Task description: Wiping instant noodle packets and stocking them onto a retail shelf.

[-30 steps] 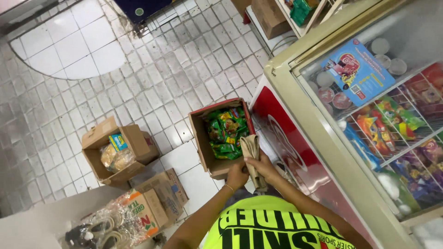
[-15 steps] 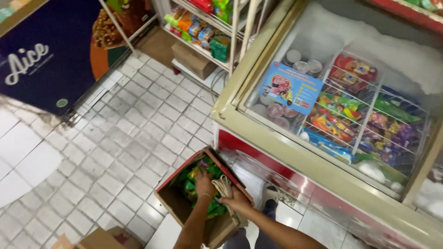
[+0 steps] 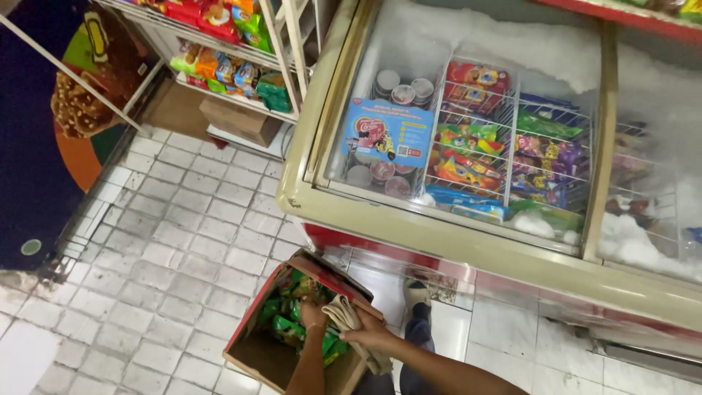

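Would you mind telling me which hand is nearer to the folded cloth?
The right hand: it grips the folded cloth. The left hand is just beside it, reaching into the cardboard box of green packets.

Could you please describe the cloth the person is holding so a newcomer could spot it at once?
Start at the chest freezer, then look to the open cardboard box of green packets on the tiled floor below it. Over its right edge, the right hand clutches a crumpled beige cloth, the only fabric there.

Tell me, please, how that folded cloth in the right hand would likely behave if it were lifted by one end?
The cloth would probably droop: one end already hangs below the right hand. It looks thin and light, likely no strain to lift. Being soft, it should neither roll nor break, though its folds might open over the cardboard box.
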